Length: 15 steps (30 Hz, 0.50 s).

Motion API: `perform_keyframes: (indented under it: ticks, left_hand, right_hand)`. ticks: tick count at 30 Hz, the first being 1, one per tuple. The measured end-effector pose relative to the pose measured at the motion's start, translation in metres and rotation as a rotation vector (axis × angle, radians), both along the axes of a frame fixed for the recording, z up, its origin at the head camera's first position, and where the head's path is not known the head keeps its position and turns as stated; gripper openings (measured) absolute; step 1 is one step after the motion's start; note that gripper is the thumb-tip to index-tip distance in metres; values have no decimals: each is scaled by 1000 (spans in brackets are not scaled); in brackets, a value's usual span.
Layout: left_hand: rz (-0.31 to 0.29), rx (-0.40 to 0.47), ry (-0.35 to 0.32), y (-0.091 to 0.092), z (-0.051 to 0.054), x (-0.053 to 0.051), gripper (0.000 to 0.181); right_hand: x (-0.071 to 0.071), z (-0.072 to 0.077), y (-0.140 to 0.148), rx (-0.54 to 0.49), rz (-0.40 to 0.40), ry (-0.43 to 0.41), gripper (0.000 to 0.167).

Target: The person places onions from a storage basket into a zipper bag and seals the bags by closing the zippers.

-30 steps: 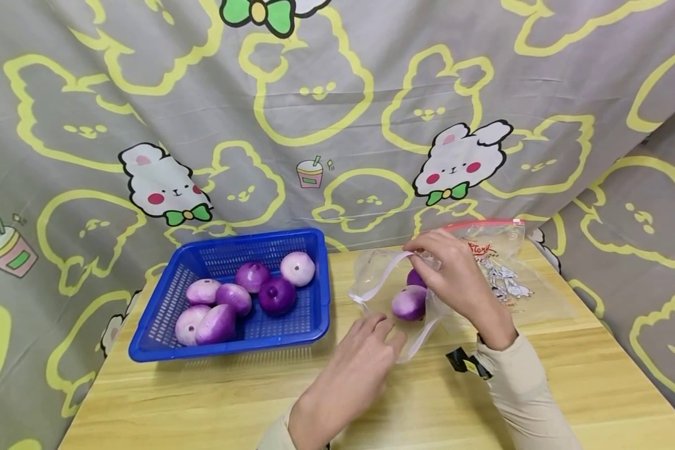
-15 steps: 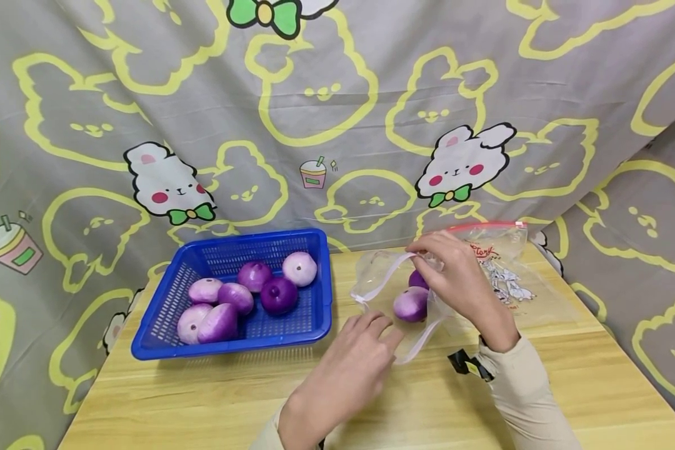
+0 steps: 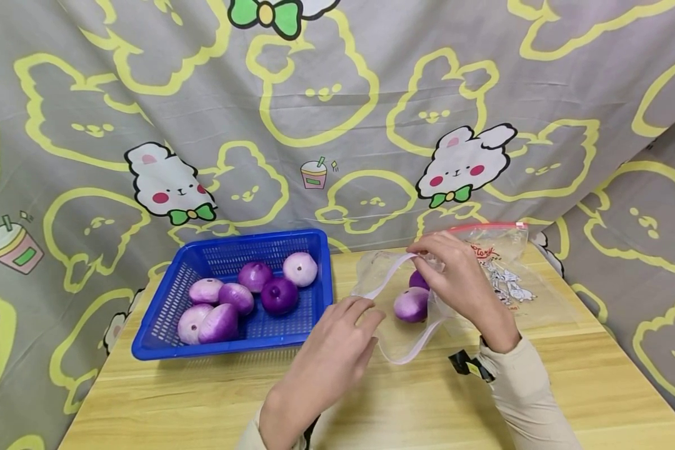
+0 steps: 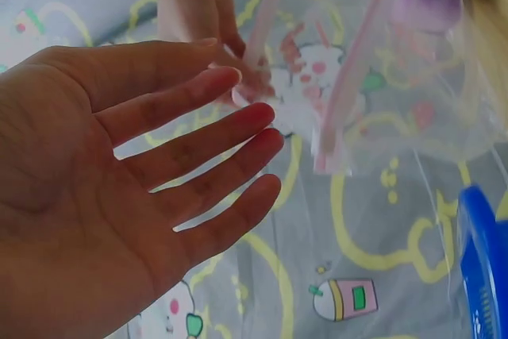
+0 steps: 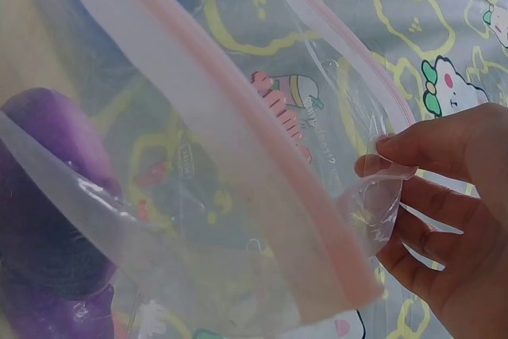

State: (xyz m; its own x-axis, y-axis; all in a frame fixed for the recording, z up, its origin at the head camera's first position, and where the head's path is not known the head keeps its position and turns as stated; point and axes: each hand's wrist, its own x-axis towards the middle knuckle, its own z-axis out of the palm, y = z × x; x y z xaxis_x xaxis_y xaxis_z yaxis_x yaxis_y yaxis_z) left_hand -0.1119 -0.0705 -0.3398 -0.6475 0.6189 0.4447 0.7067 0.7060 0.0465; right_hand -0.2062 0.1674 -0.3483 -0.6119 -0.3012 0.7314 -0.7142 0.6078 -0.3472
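A clear zip bag [image 3: 396, 347] lies with its mouth spread, and purple onions [image 3: 410, 304] are inside it. My right hand [image 3: 455, 272] pinches the bag's rim between thumb and fingers, as the right wrist view shows on the plastic edge [image 5: 377, 196]. Beside the bag's mouth, my left hand [image 3: 334, 347] holds nothing; in the left wrist view its fingers [image 4: 230, 140] are spread and nearly straight, apart from the bag. To the left, a blue basket [image 3: 230, 352] holds several purple onions [image 3: 279, 295].
A second zip bag [image 3: 509, 281] with a red slider strip and printed drawings lies flat at the right, partly behind my right hand. The wooden table [image 3: 405, 406] meets a grey patterned curtain [image 3: 337, 112] at the back.
My left hand has drawn back a little to the left, away from the bag's mouth and towards the basket. My right hand keeps its grip on the rim. The onions have not moved.
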Motion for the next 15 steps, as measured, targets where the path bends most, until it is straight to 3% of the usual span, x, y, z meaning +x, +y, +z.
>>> perform_keyframes:
  ticks: [5, 15]
  left_hand:
    - [24, 37, 5, -10, 2, -5, 33]
    - [151, 67, 35, -34, 1, -20, 34]
  right_hand:
    - [1, 0, 0, -1, -1, -7, 16]
    - [0, 0, 0, 0, -1, -3, 17]
